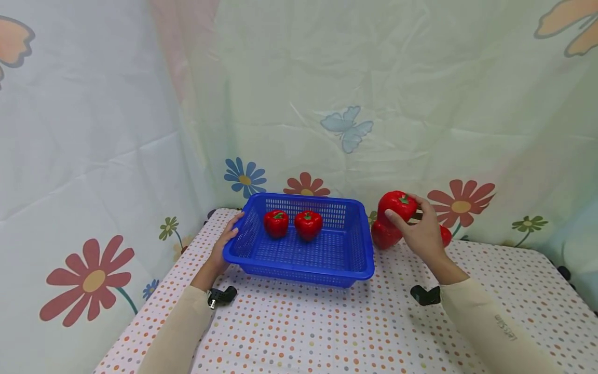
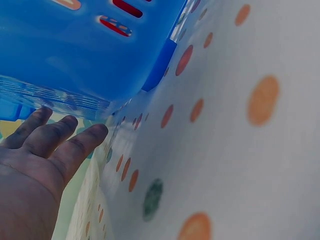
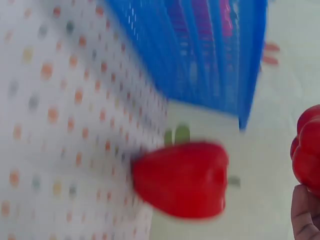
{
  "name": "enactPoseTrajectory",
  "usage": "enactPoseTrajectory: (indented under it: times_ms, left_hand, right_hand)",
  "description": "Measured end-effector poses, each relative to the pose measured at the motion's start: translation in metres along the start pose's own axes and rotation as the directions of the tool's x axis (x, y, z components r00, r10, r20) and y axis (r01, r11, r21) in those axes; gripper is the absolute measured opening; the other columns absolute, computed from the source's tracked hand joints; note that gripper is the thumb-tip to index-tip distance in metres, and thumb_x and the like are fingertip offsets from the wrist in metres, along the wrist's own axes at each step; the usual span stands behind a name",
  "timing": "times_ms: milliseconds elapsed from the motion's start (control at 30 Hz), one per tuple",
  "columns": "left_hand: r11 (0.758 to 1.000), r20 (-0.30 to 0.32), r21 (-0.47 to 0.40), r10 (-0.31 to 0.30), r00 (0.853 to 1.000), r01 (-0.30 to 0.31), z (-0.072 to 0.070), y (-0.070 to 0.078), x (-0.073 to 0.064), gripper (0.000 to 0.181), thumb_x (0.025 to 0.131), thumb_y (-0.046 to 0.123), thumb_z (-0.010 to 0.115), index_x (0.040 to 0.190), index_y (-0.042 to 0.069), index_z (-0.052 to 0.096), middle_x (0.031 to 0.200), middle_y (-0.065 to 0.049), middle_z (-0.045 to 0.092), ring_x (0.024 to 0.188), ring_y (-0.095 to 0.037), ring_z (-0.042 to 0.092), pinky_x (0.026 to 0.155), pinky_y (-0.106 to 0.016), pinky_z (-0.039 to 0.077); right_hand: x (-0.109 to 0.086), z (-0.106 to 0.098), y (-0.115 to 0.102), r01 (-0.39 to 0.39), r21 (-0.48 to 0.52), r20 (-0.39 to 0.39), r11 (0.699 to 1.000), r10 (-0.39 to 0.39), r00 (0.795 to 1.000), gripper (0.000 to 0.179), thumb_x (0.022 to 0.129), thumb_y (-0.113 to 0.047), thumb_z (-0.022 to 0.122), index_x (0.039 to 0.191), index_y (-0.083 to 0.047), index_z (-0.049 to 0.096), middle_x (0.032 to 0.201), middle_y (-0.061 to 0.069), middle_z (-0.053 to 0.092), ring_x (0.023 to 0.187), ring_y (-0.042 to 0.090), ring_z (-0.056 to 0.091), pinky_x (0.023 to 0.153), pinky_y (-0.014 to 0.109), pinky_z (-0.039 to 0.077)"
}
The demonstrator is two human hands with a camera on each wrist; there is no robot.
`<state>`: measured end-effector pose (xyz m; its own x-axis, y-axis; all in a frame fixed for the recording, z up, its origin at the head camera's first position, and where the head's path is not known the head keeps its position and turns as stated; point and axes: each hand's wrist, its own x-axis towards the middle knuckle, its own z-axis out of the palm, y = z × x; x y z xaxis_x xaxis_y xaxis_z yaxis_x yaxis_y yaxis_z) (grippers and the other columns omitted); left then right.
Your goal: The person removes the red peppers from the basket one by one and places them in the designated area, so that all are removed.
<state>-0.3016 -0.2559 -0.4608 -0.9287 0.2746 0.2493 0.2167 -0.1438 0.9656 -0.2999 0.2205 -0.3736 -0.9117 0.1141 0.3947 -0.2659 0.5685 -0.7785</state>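
Note:
My right hand (image 1: 424, 234) grips a red bell pepper (image 1: 396, 204) between thumb and fingers, raised to the right of the blue plastic basket (image 1: 299, 267). In the right wrist view the held pepper and a bit of the hand show at the right edge. Below it a second red pepper (image 3: 182, 180) stands on the table beside the basket. Inside the basket, toward its back left, sit two more peppers (image 1: 276, 224) with green stems. Against the basket's left outer wall, my left hand (image 1: 225, 245) rests with its fingers extended, as the left wrist view (image 2: 55, 135) shows.
Another red pepper (image 1: 446, 236) lies partly hidden behind the right hand. A dotted cloth (image 1: 299, 332) covers the table. Cloth with printed flowers and butterflies hangs behind (image 1: 299, 104) and along the left side.

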Motion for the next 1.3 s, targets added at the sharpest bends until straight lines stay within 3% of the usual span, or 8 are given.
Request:
enactPoseTrajectory:
  times_ms: [100, 267, 533, 633, 933, 1300]
  left_hand:
    - [1.000, 0.000, -0.004, -0.001, 1.000, 0.001, 0.000, -0.001, 0.000, 0.054, 0.106, 0.025, 0.027, 0.158, 0.020, 0.012, 0.166, -0.013, 0.007, 0.149, -0.045, 0.017, 0.113, -0.065, 0.023]
    - [1.000, -0.001, -0.011, 0.004, 1.000, -0.004, -0.002, -0.004, 0.002, 0.054, 0.106, 0.025, 0.026, 0.158, 0.020, 0.011, 0.166, -0.012, 0.007, 0.149, -0.045, 0.016, 0.114, -0.065, 0.021]
    - [1.000, 0.013, -0.005, 0.007, 1.000, -0.007, -0.001, -0.001, 0.000, 0.055, 0.106, 0.024, 0.025, 0.158, 0.019, 0.010, 0.166, -0.014, 0.005, 0.149, -0.045, 0.014, 0.114, -0.065, 0.021]
    - [1.000, 0.018, -0.001, 0.006, 1.000, -0.006, 0.000, -0.001, 0.000, 0.055, 0.106, 0.025, 0.025, 0.159, 0.019, 0.009, 0.166, -0.014, 0.004, 0.149, -0.046, 0.014, 0.114, -0.064, 0.022]
    - [1.000, -0.002, 0.004, -0.001, 1.000, 0.001, -0.002, -0.004, 0.001, 0.055, 0.106, 0.024, 0.024, 0.158, 0.019, 0.010, 0.166, -0.013, 0.005, 0.149, -0.045, 0.015, 0.114, -0.066, 0.021]
    - [0.999, 0.001, -0.034, -0.008, 1.000, 0.008, 0.000, 0.002, 0.001, 0.056, 0.105, 0.021, 0.026, 0.158, 0.016, 0.010, 0.166, -0.011, 0.004, 0.151, -0.041, 0.010, 0.117, -0.062, 0.016]
  right_hand:
    - [0.000, -0.021, 0.011, -0.066, -0.029, -0.054, 0.997, 0.064, 0.996, 0.082, 0.092, -0.045, 0.064, 0.153, -0.008, 0.025, 0.148, 0.024, 0.038, 0.127, 0.043, 0.044, 0.096, 0.061, 0.049]
    - [0.001, -0.053, 0.040, -0.151, -0.091, -0.143, 0.984, 0.137, 0.980, 0.079, 0.092, -0.041, 0.065, 0.153, -0.009, 0.026, 0.151, 0.021, 0.037, 0.130, 0.040, 0.040, 0.095, 0.054, 0.052]
    - [-0.001, -0.089, 0.091, -0.335, -0.066, -0.282, 0.940, 0.304, 0.910, 0.078, 0.096, -0.035, 0.059, 0.156, -0.009, 0.017, 0.161, 0.017, 0.024, 0.145, 0.040, 0.028, 0.106, 0.062, 0.038]
    - [-0.001, -0.098, 0.109, -0.389, -0.070, -0.281, 0.919, 0.356, 0.891, 0.078, 0.096, -0.033, 0.058, 0.156, -0.005, 0.015, 0.162, 0.020, 0.021, 0.148, 0.043, 0.023, 0.107, 0.064, 0.036]
    - [-0.008, -0.097, 0.151, -0.476, -0.163, -0.228, 0.864, 0.436, 0.871, 0.083, 0.096, -0.035, 0.057, 0.154, 0.003, 0.012, 0.158, 0.032, 0.019, 0.144, 0.052, 0.022, 0.101, 0.069, 0.037]
    - [-0.008, -0.096, 0.159, -0.500, -0.175, -0.169, 0.848, 0.475, 0.864, 0.083, 0.096, -0.028, 0.056, 0.154, 0.005, 0.006, 0.158, 0.034, 0.013, 0.144, 0.054, 0.018, 0.106, 0.068, 0.033]
